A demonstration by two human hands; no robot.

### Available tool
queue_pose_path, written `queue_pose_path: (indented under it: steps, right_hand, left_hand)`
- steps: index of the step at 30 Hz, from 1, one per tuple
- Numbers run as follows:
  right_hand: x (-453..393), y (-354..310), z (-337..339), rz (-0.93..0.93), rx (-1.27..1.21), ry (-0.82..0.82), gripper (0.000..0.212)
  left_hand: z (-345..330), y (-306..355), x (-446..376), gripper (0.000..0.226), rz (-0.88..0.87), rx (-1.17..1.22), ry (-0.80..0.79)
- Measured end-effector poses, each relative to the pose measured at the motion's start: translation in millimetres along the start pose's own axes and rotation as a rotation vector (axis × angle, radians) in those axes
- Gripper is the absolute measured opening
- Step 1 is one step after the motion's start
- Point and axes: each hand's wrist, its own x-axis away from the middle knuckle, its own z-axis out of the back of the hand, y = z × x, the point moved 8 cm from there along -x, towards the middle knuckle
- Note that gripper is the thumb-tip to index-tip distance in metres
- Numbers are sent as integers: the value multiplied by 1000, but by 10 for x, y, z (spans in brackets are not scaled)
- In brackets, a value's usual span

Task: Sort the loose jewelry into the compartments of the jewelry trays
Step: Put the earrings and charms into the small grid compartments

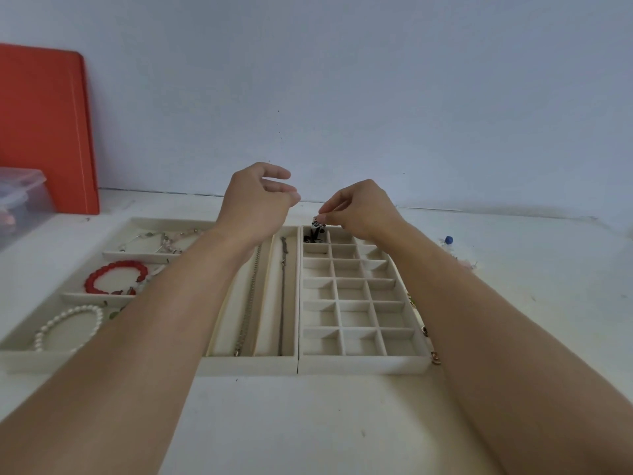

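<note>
Right hand [359,210] fingers pinch a small dark red-and-white trinket [317,223] over the far-left cell of the cream 3-column grid tray [363,366]; left hand [260,200] hovers w/ fingers loosely curled, holding nothing.

Both arms out, hands raised over far end of the grid tray [363,366].

Left hand [255,204]: forearm runs diagonally from the near-left toward the tray's far-left corner, wrist bent, back of hand to camera, fingers loosely curled with thumb and index slightly apart, holding nothing, hovering just left of that corner. Right hand [359,209]: forearm comes in from the near-right, crossing the tray's right edge, fingertips [324,214] bunched and pointed down, pinching a small dark-and-white jewelry piece [317,223] right over the tray's far-left cell. Hands near each other, not touching.
</note>
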Motion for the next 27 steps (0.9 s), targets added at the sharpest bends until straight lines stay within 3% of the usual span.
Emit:
queue_pose_path:
  steps: [5, 19, 24, 27]
  right_hand:
    - [24, -25, -67, -11, -52, -85, 11]
    - [-39, 65, -208, -29, 157, -87, 6]
    - [-53, 43, -83, 5, 127, 34, 6]
    - [-50, -20, -86, 32, 184, -48, 6]
  left_hand:
    - [-4, -5, -17, 27, -8, -6, -6]
    - [-34, -48, -50, 25, -6, -14, -19]
    - [-16, -56, -59, 28, 1, -11, -1]
    - [-22, -74, -58, 27, 7, -11, -4]
